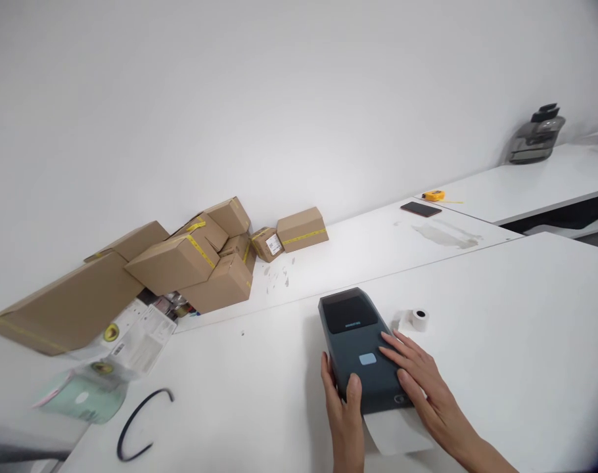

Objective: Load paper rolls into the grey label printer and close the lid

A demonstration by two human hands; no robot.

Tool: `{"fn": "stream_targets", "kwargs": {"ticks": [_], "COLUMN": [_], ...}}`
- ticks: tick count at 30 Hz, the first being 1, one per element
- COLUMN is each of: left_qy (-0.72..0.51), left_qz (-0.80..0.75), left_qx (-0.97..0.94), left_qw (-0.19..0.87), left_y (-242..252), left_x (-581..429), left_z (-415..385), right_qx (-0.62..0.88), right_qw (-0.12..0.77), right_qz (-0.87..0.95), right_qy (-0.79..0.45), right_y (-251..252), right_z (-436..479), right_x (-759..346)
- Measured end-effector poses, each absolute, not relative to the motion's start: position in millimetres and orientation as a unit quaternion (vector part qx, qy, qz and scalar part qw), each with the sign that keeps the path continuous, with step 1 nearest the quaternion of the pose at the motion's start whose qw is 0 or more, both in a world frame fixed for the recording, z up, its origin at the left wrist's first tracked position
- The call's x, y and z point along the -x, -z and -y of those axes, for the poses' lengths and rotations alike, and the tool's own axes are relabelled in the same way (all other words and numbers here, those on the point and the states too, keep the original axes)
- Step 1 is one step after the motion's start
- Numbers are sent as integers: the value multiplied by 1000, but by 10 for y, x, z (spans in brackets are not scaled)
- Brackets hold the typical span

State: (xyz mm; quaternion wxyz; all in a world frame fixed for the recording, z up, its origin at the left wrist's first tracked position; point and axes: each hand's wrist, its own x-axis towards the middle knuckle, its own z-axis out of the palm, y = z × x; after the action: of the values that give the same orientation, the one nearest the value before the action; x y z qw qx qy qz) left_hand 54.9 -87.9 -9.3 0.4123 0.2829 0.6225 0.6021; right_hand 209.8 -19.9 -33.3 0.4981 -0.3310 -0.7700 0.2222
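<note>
A dark blue-grey label printer (372, 387) with a black window and a light blue button lies on the white table (259, 387). White paper (397, 432) sticks out from its near end. Around its left side my left hand (345, 420) is closed, the thumb on the top face and the fingers along the edge. My right hand (427, 387) rests flat on the printer's right part, its fingers stretched out and apart, pointing toward the button. Just beyond the right hand, a small roll of white paper (420, 320) stands on the table with a loose end.
Brown cardboard boxes (215, 282) are piled at the back left. Nearer lie plastic packages (146, 335), a mint-green pouch (85, 397) and a black curved band (126, 430). Back right are a phone (420, 209), a yellow tape measure (434, 196) and a grey transparent container (535, 138).
</note>
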Motion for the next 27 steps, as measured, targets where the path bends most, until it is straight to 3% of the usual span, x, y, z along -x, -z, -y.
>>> {"fn": "stream_targets", "kwargs": {"ticks": [19,27], "left_qy": [-600,-595], "left_qz": [-649,-636], "left_qx": [-325,-309], "left_qw": [336,382], "left_y": [414,189], "left_x": [-508,-508], "left_z": [796,890], "right_qx": [339,335], "right_qw": [517,504], "right_qz": [711,726], "right_qy": [-334,-326], "right_y": [509,357], "right_z": [244,224], "right_x": [-2048,-2087]}}
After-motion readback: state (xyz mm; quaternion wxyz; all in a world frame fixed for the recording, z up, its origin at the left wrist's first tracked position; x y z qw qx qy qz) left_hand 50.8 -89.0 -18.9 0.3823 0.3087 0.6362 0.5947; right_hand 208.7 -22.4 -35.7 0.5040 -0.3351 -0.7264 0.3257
